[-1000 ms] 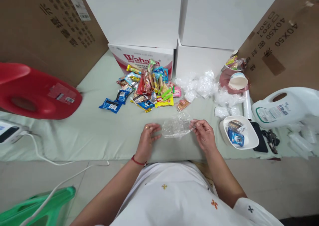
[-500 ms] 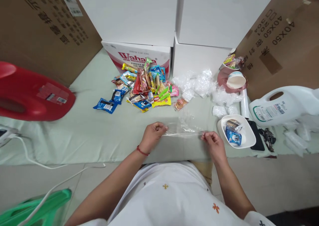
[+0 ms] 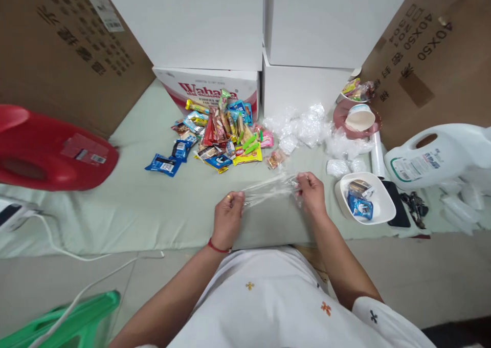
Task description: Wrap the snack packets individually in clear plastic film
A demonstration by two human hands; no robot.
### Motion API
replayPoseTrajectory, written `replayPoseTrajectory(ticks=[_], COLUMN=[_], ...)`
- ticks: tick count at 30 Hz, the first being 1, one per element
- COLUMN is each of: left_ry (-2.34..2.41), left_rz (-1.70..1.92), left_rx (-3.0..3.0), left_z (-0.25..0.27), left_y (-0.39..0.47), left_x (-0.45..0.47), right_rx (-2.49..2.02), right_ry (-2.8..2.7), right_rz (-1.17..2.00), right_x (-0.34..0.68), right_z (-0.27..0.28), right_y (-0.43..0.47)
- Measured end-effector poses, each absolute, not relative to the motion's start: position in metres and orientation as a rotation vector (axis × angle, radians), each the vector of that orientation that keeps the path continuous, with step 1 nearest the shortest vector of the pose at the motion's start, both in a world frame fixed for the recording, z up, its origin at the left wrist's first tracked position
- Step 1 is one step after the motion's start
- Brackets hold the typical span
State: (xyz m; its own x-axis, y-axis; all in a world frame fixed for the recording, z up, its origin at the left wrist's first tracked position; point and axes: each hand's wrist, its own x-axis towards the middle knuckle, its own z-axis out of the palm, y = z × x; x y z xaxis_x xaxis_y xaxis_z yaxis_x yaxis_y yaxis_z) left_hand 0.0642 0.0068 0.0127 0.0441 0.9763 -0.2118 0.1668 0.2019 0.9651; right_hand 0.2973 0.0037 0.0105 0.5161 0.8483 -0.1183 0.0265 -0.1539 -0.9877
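Observation:
A clear plastic bag (image 3: 268, 190) is stretched between my two hands, a little above the green cloth. My left hand (image 3: 229, 216), with a red cord at the wrist, pinches its left end. At the right end, the fingers of my right hand (image 3: 312, 192) are closed on the plastic. Beyond the bag lies a heap of wrapped snacks (image 3: 220, 128), with blue packets (image 3: 163, 165) at its left side. To the right of my right hand stands a white bowl (image 3: 385, 212) holding a blue packet (image 3: 360, 206) and a brown one.
White boxes (image 3: 307, 82) and a Wahaha carton (image 3: 174, 84) line the back. Crumpled clear plastic (image 3: 307, 125) lies before them. A red jug (image 3: 57, 153) is at left; a white detergent jug (image 3: 433, 153), keys (image 3: 415, 207) and a pink dish (image 3: 345, 115) are at right.
My right hand has moved left and away from me, bringing the bag's right end up. My left hand has turned slightly and shifted left. The bag is now held tilted between them.

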Motion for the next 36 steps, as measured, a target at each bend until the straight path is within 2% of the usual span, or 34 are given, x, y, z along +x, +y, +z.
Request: replayPoseTrajectory(ticks=[4,7,10,12,17,21,24,27,29,32,36], left_ry=[1.463,1.568,1.507,1.457,1.360,1.393,1.454,1.503,1.503,1.471,1.444], left_rz=[0.845,0.992,0.979,0.887,0.749,0.934,1.066,1.061,1.030,0.983,0.959], left_rx=[1.109,1.400,1.794,1.858,1.487,1.326,1.222,1.249,1.295,1.359,1.370], left_z=[0.000,0.009,0.019,0.017,-0.012,-0.030,-0.035,-0.033,-0.030,-0.025,-0.026], left_y=[0.004,0.009,0.023,0.036,0.066,0.068,0.062,0.058,0.056,0.054,0.049], left_x=[0.020,0.009,0.035,0.068,0.126,0.110,0.084,0.067,0.064,0.068,0.075], right_rx=[-1.529,-1.536,-1.541,-1.531,-1.536,-1.665,-1.789,-1.970,-2.032,-1.895,-1.619], right_ry=[-0.663,-0.767,-0.861,-0.933,-0.944,-0.692,-0.650,-0.901,-1.224,-1.698,-2.035], right_rz=[0.966,0.998,1.015,1.042,0.928,0.765,0.781,0.752,0.569,0.283,0.365], right_x=[0.303,0.302,0.297,0.295,0.307,0.329,0.341,0.349,0.350,0.341,0.320], right_z=[0.001,0.002,0.006,0.008,0.005,-0.012,-0.026,-0.024,-0.011,0.013,0.021], right_y=[-0.005,-0.012,-0.014,-0.014,-0.021,-0.040,-0.055,-0.064,-0.062,-0.047,-0.013])
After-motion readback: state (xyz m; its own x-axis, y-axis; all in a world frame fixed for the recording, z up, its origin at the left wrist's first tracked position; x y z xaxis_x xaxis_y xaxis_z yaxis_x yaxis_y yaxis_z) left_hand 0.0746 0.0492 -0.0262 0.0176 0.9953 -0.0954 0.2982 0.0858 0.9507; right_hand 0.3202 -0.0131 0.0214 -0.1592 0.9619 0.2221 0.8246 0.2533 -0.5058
